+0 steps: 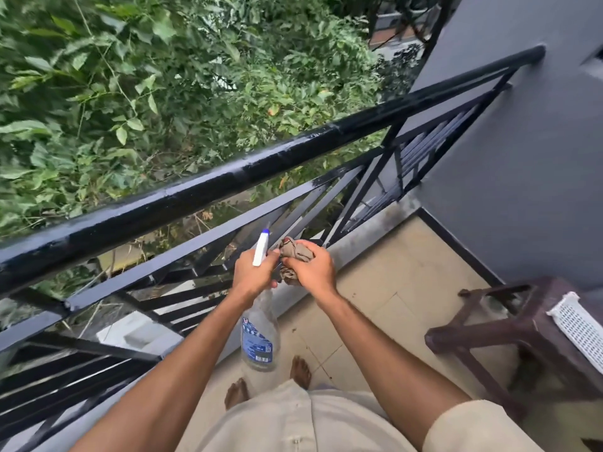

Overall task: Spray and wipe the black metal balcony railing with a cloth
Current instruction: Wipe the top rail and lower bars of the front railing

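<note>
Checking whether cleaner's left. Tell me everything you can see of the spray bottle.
The spray bottle is clear plastic with a blue label and barcode, white trigger head and blue nozzle tip aimed toward the railing. It looks nearly empty, though no liquid level shows. The left hand grips its neck, holding it roughly upright.

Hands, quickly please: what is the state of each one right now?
Left hand: closed around the neck of the spray bottle.
Right hand: closed on the bunched cloth.
</note>
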A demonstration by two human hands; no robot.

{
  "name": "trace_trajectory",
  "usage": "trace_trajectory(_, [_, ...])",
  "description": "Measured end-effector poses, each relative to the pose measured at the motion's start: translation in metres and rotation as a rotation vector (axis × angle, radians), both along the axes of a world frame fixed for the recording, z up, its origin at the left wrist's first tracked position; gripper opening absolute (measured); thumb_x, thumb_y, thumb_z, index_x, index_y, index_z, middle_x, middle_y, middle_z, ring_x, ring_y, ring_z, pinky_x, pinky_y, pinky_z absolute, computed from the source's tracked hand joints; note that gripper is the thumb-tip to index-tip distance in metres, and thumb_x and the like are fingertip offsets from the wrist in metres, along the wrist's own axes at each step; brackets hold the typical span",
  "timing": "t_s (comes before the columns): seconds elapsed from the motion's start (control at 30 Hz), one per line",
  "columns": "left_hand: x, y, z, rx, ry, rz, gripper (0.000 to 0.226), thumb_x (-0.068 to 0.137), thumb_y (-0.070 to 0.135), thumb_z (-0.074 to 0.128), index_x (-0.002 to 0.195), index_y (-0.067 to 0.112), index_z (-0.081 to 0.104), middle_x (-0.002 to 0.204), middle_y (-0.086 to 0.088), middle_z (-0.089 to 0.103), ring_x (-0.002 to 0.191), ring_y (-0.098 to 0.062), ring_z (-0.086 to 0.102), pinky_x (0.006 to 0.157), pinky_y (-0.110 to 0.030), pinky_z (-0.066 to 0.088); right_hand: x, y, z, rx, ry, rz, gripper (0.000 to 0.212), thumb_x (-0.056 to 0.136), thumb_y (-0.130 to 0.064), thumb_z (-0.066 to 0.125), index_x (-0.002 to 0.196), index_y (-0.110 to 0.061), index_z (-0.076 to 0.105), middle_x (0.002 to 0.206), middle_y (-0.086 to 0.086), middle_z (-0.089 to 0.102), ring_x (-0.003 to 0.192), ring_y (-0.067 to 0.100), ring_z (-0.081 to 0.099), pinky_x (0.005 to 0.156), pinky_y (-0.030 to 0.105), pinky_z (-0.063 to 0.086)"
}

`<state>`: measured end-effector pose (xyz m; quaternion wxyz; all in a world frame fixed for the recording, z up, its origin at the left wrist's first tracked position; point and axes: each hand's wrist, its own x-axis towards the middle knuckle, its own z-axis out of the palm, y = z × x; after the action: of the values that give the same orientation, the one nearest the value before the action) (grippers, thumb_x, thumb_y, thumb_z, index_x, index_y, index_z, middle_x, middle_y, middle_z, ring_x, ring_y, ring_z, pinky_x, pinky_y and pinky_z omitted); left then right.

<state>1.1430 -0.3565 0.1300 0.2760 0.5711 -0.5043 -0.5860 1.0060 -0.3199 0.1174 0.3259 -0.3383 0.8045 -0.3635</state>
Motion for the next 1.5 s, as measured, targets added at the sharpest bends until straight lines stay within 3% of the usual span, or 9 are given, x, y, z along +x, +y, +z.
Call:
trace_trajectory(0.17, [-0.005,-0.004,0.007,0.008,0.087,-0.099,0.029,0.097,0.029,0.070,0.076,0.009,0.065,0.062,-0.009,0.066,0.050,-0.022,0.061,0.049,-0.031,0.050,-0.003,-0.005,0.007,-0.036,0.103,0.022,0.061,0.055,-0.064,0.069,0.113,-0.048,0.067,0.100,-0.013,0.073,0.091,0.010,0.070,0.084,0.036,0.060])
trace_trajectory(0.33, [-0.001,-0.009,0.007,-0.040,0.064,-0.071,0.024,0.097,0.026,0.070,0.077,0.013,0.066,0.060,-0.002,0.067,0.049,-0.023,0.064,0.054,-0.039,0.057,-0.004,-0.013,0.029,-0.064,0.243,0.086,0.053,0.069,-0.041,0.085,0.120,-0.043,0.068,0.104,-0.010,0.060,0.097,0.016,0.065,0.088,0.036,0.056])
trace_trajectory(0.47, [0.008,-0.013,0.008,-0.040,0.069,-0.110,0.024,0.095,0.027,0.072,0.076,0.014,0.066,0.057,0.005,0.064,0.050,-0.024,0.061,0.058,-0.042,0.058,-0.004,-0.025,0.043,-0.081,0.529,0.289,0.053,0.082,-0.038,0.078,0.131,-0.049,0.060,0.096,-0.008,0.048,0.086,0.019,0.060,0.069,0.029,0.046])
trace_trajectory(0.6, [0.026,-0.013,0.006,-0.042,-0.009,-0.111,0.031,0.095,0.022,0.072,0.070,0.008,0.059,0.058,-0.005,0.057,0.047,-0.021,0.058,0.051,-0.038,0.056,-0.010,-0.036,0.047,-0.124,0.770,0.416,0.046,0.086,-0.033,0.075,0.130,-0.041,0.063,0.107,-0.003,0.053,0.085,0.025,0.063,0.067,0.031,0.045])
trace_trajectory(0.7, [0.043,-0.011,0.001,-0.010,-0.018,-0.083,0.030,0.093,0.020,0.071,0.075,-0.001,0.059,0.066,-0.012,0.056,0.049,-0.023,0.057,0.049,-0.035,0.054,-0.014,-0.042,0.044,-0.130,0.796,0.422,0.043,0.088,-0.033,0.073,0.130,-0.038,0.063,0.110,-0.001,0.052,0.086,0.026,0.062,0.066,0.031,0.043])
trace_trajectory(0.87, [0.070,-0.006,-0.006,0.034,-0.077,-0.041,0.031,0.095,0.012,0.068,0.068,0.009,0.053,0.063,-0.011,0.047,0.049,-0.023,0.051,0.044,-0.030,0.051,0.009,-0.048,0.024,-0.080,0.846,0.387,0.055,0.077,-0.020,0.079,0.128,-0.030,0.061,0.113,0.003,0.052,0.088,0.030,0.059,0.065,0.036,0.047])
trace_trajectory(1.07, [0.087,-0.002,-0.013,0.052,-0.133,-0.028,0.030,0.095,0.012,0.066,0.066,0.011,0.058,0.056,-0.002,0.055,0.045,-0.020,0.058,0.046,-0.029,0.050,0.074,-0.054,-0.005,0.143,0.829,0.880,0.051,0.084,-0.019,0.074,0.129,-0.028,0.053,0.127,0.008,0.046,0.103,0.034,0.061,0.079,0.043,0.053])
trace_trajectory(1.33, [0.106,-0.002,-0.016,0.038,-0.178,-0.043,0.027,0.096,0.015,0.067,0.071,0.013,0.060,0.059,0.000,0.060,0.044,-0.015,0.062,0.046,-0.028,0.052,0.020,-0.054,0.015,-0.096,0.722,0.383,0.051,0.079,-0.013,0.076,0.128,-0.025,0.065,0.110,0.006,0.047,0.085,0.026,0.057,0.072,0.032,0.049])
trace_trajectory(1.5, [0.109,0.000,-0.014,0.023,-0.167,-0.057,0.030,0.097,0.012,0.067,0.068,0.014,0.057,0.060,-0.002,0.059,0.045,-0.014,0.061,0.047,-0.027,0.052,0.050,-0.055,0.009,-0.022,0.720,0.438,0.049,0.079,-0.010,0.078,0.124,-0.022,0.065,0.116,0.006,0.047,0.094,0.028,0.058,0.076,0.033,0.049])
